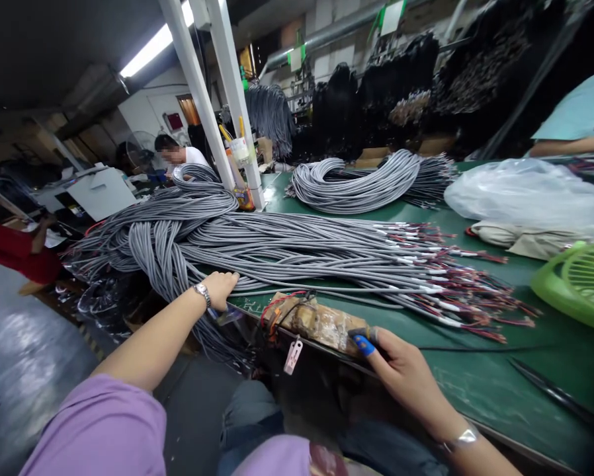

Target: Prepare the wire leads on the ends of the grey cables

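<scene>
A thick bundle of grey cables (287,248) lies across the green table, their stripped ends (440,277) with red and dark wires fanned out to the right. My left hand (220,289) is closed over grey cables at the table's front edge, its fingers partly hidden. My right hand (401,360), blue tape round the thumb and coverings on the fingertips, is pinched at the right end of a brown, tape-wrapped block (327,324). Whatever is between those fingertips is too small to make out. Red and black wires and a pink tag (293,357) are at the block's left end.
A coiled cable bundle (356,182) lies behind, beside white posts (237,99). To the right are a clear plastic bag (530,195), a green basket (579,284) and a dark pointed tool (555,390). Other people work at left and far right.
</scene>
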`<state>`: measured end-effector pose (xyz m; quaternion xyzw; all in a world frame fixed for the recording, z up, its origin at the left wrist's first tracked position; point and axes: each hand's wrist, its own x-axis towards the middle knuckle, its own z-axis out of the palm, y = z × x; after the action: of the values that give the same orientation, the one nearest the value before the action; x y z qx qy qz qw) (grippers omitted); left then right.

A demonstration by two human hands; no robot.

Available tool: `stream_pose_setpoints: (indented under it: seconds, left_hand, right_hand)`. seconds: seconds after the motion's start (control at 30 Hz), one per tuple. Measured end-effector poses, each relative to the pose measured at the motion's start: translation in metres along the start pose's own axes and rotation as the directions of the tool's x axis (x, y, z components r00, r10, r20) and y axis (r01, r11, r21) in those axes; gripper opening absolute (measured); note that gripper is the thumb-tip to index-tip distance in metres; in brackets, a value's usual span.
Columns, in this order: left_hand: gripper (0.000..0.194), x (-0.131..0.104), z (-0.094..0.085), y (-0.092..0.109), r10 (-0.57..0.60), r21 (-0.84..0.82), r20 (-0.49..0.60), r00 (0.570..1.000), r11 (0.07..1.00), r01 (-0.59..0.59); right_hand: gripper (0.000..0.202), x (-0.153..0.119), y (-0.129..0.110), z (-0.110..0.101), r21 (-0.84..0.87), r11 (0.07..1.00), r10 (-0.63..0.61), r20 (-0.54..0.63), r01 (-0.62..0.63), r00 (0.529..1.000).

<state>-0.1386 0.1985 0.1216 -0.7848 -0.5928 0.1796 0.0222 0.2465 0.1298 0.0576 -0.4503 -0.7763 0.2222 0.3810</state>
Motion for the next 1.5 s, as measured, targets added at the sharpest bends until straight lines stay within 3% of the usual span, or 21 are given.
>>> stream_pose_setpoints:
  seconds: [0.2, 0.33, 0.43, 0.47, 0.57, 0.6, 0.63, 0.7, 0.73, 0.8, 0.87, 1.03, 1.1, 1.2, 1.23, 1.27, 1.33, 1.37, 1.4, 1.43, 1.5]
  left_hand:
    - [0.044, -0.020, 0.006, -0.003, -0.095, -0.063, -0.014, 0.995, 0.994, 0.094]
    - [0.030, -0.015, -0.022, -0.020, -0.193, -0.090, -0.106, 0.976, 0.979, 0.184]
    - [0.037, -0.006, -0.051, -0.042, -0.310, -0.106, -0.241, 0.920, 0.950, 0.292]
    - [0.041, -0.002, -0.061, -0.049, -0.365, -0.132, -0.303, 0.880, 0.931, 0.340]
    - [0.040, 0.012, -0.082, -0.057, -0.618, -0.396, -0.533, 0.578, 0.786, 0.476]
    - [0.039, 0.016, -0.086, -0.054, -0.652, -0.420, -0.533, 0.540, 0.757, 0.500]
    - [0.037, 0.020, -0.087, -0.047, -0.633, -0.402, -0.509, 0.583, 0.774, 0.490]
    - [0.032, 0.025, -0.084, -0.028, -0.412, -0.288, -0.370, 0.833, 0.903, 0.319]
    - [0.031, 0.027, -0.080, -0.016, -0.284, -0.249, -0.269, 0.920, 0.944, 0.218]
    - [0.032, 0.029, -0.069, 0.006, -0.120, -0.262, -0.040, 0.992, 0.959, 0.106]
    - [0.035, 0.031, -0.056, 0.026, -0.076, -0.372, 0.080, 0.994, 0.923, 0.100]
    - [0.038, 0.043, -0.043, 0.063, -0.073, -0.418, -0.140, 0.988, 0.909, 0.008]
    - [0.029, 0.046, -0.055, 0.062, -0.112, -0.428, -0.201, 0.973, 0.904, 0.016]
    - [0.028, 0.042, -0.093, 0.034, -0.227, -0.481, -0.355, 0.907, 0.876, 0.030]
    - [0.029, 0.038, -0.108, 0.020, -0.331, -0.589, -0.463, 0.823, 0.808, -0.006]
    - [0.030, 0.033, -0.122, 0.006, -0.464, -0.691, -0.544, 0.699, 0.721, -0.060]
    - [0.032, 0.023, -0.143, -0.015, -0.692, -0.818, -0.562, 0.454, 0.547, -0.179]
    - [0.032, 0.018, -0.150, -0.018, -0.737, -0.837, -0.546, 0.399, 0.500, -0.222]
    - [0.032, 0.013, -0.153, -0.015, -0.723, -0.828, -0.561, 0.403, 0.501, -0.253]
    - [0.031, 0.009, -0.153, -0.006, -0.663, -0.798, -0.600, 0.448, 0.537, -0.273]
    - [0.032, 0.002, -0.146, 0.027, -0.369, -0.677, -0.651, 0.664, 0.678, -0.287]
  right_hand:
    - [0.028, 0.001, -0.001, -0.001, 0.038, 0.999, -0.012, 0.006, 0.011, 1.000]
    - [0.028, 0.001, 0.000, -0.001, 0.033, 0.999, -0.022, -0.007, 0.022, 1.000]
    - [0.030, 0.001, 0.002, 0.000, 0.013, 1.000, -0.013, -0.010, 0.013, 1.000]
    - [0.031, 0.001, 0.002, 0.000, 0.012, 1.000, -0.011, -0.007, 0.011, 1.000]
    - [0.031, 0.001, 0.004, 0.000, 0.016, 1.000, -0.005, -0.006, 0.005, 1.000]
    - [0.030, 0.001, 0.004, 0.000, 0.016, 1.000, -0.002, -0.009, 0.002, 1.000]
    - [0.030, 0.001, 0.004, 0.000, 0.015, 1.000, 0.001, -0.012, -0.001, 1.000]
    - [0.030, 0.001, 0.004, 0.001, 0.011, 1.000, 0.009, -0.017, -0.009, 1.000]
    - [0.030, 0.001, 0.004, 0.001, 0.008, 1.000, 0.012, -0.018, -0.012, 1.000]
    - [0.029, 0.001, 0.003, 0.001, 0.001, 1.000, 0.020, -0.019, -0.020, 1.000]
    - [0.029, 0.001, 0.003, 0.001, -0.005, 1.000, 0.023, -0.021, -0.023, 1.000]
    - [0.028, 0.001, 0.003, 0.002, -0.020, 1.000, 0.006, -0.032, -0.006, 0.999]
    - [0.029, 0.001, 0.003, 0.002, -0.027, 1.000, 0.002, -0.040, -0.004, 0.999]
    - [0.031, 0.000, 0.002, 0.003, -0.037, 0.999, -0.001, -0.047, -0.001, 0.999]
    - [0.032, 0.000, 0.002, 0.003, -0.038, 0.999, -0.002, -0.045, 0.000, 0.999]
    - [0.032, 0.000, 0.002, 0.003, -0.039, 0.999, -0.002, -0.042, 0.001, 0.999]
    - [0.033, 0.000, 0.001, 0.003, -0.035, 0.999, -0.001, -0.039, -0.001, 0.999]
    - [0.032, 0.000, 0.001, 0.003, -0.030, 1.000, 0.001, -0.041, -0.002, 0.999]
    - [0.032, 0.001, 0.001, 0.003, -0.024, 1.000, 0.002, -0.043, -0.003, 0.999]
    - [0.031, 0.001, 0.001, 0.003, -0.015, 1.000, 0.004, -0.046, -0.004, 0.999]
    - [0.029, 0.000, 0.003, 0.002, 0.009, 1.000, 0.008, -0.047, -0.007, 0.999]
